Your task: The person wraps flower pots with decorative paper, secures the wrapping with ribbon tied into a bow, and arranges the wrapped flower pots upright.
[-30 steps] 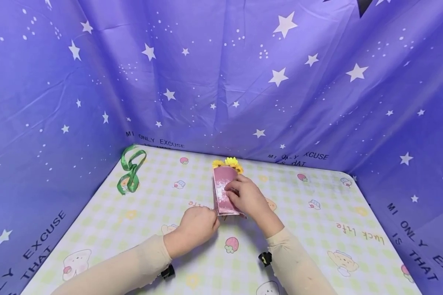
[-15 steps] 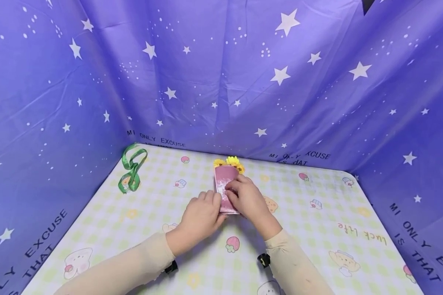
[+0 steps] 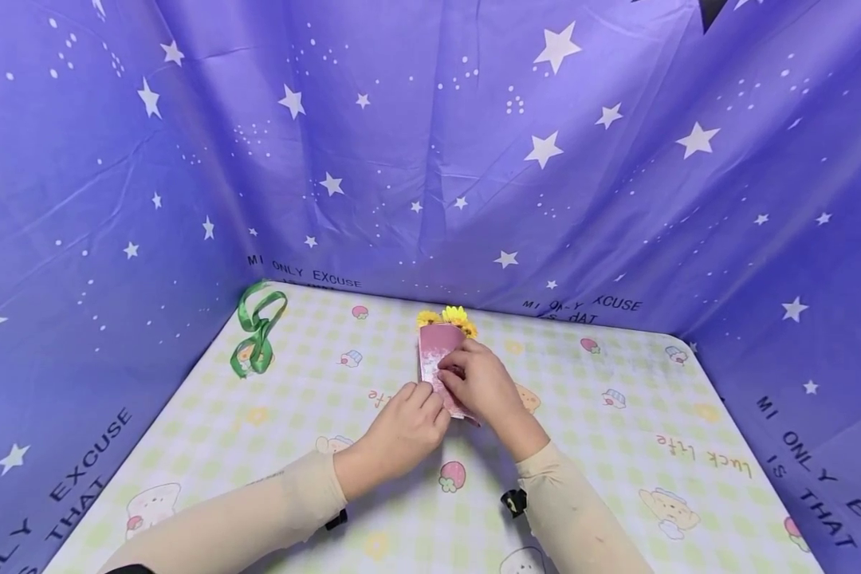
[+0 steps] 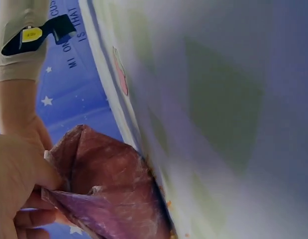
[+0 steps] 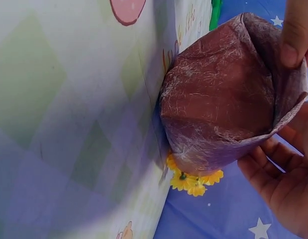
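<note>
Yellow flowers poke out of the far end of a pink paper wrap lying mid-table. My left hand pinches the rim of its near end; in the right wrist view, the thumb hooks inside the opening. Farther up, my right hand holds the wrap's upper right side with bent fingers. The wrist views show the wrap's open end as a wide, creased tube, its upper edge folded inward. Flower stems are out of sight within the paper.
A green ribbon lies looped at the table's far left corner. The table has a checked cloth with printed cartoons. A purple star-patterned curtain encloses the back and sides.
My left hand has slid from the wrap's lower left corner to the middle of its near end and now pinches the rim there. The right hand keeps its place.
</note>
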Demonstrator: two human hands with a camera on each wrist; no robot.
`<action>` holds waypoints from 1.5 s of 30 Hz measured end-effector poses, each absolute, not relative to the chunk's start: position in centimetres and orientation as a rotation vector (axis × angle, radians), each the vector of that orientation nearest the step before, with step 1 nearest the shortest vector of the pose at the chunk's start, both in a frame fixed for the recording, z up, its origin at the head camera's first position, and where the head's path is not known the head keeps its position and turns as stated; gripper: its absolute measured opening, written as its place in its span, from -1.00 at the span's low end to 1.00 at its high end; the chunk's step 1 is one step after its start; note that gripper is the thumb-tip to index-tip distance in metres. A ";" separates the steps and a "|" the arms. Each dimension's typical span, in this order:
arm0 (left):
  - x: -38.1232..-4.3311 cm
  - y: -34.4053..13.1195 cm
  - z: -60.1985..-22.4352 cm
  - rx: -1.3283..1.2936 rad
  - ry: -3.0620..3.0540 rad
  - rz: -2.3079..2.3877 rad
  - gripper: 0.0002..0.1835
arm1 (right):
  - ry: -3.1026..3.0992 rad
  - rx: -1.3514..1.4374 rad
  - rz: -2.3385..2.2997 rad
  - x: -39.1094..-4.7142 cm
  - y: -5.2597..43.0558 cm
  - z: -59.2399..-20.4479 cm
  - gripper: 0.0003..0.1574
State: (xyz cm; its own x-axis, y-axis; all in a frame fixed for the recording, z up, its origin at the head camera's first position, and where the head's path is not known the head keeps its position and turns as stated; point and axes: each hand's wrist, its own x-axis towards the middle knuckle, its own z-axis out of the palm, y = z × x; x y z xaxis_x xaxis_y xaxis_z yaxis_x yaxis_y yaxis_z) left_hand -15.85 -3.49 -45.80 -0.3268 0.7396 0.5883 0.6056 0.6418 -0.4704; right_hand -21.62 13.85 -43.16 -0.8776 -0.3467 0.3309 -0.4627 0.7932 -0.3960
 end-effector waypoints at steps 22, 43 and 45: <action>-22.5 -5.2 -45.0 -0.452 -2.734 -1.466 -0.80 | -2.730 0.292 1.063 -22.2 14.1 -43.8 -0.77; -20.2 -5.9 -45.7 -0.318 -2.737 -1.856 -0.79 | -2.883 0.152 1.117 -19.3 14.8 -43.2 -0.77; -19.6 -6.1 -45.4 -0.333 -2.759 -1.839 -0.80 | -2.896 0.151 1.115 -18.6 14.7 -43.0 -0.78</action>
State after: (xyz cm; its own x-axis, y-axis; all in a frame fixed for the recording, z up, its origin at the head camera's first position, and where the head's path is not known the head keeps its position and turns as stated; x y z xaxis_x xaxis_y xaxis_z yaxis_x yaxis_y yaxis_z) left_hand -19.57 -6.07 -45.44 -0.9622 0.2683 -0.0474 0.0594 0.3765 0.9245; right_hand -18.63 14.65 -42.99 -0.9947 -0.0779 0.0671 -0.1028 0.7378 -0.6671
